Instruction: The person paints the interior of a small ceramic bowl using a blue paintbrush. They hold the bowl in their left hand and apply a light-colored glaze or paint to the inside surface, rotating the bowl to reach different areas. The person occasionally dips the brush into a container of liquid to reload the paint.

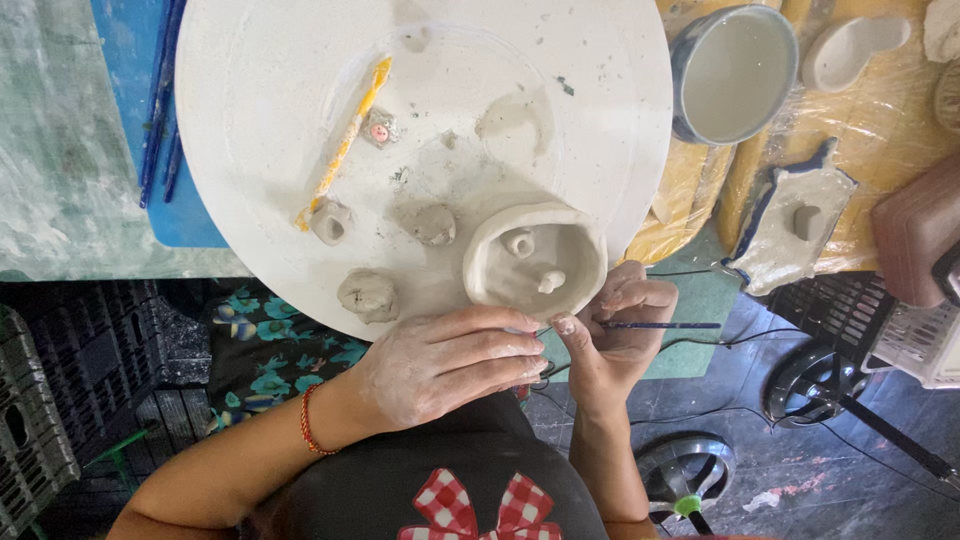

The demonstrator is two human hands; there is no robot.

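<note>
I see my left hand (440, 362), clay-smeared, fingers extended, resting against the near wall of a small hand-built grey clay bowl (536, 262) at the centre of the frame. My right hand (615, 335) pinches a thin blue-handled tool (660, 325) just beside it, on the round white board (250, 150).

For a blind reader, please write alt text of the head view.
Two clay-dusted hands work on a small clay bowl at the edge of a round white board: right hand holds a thin tool, left hand rests beside it.
</note>
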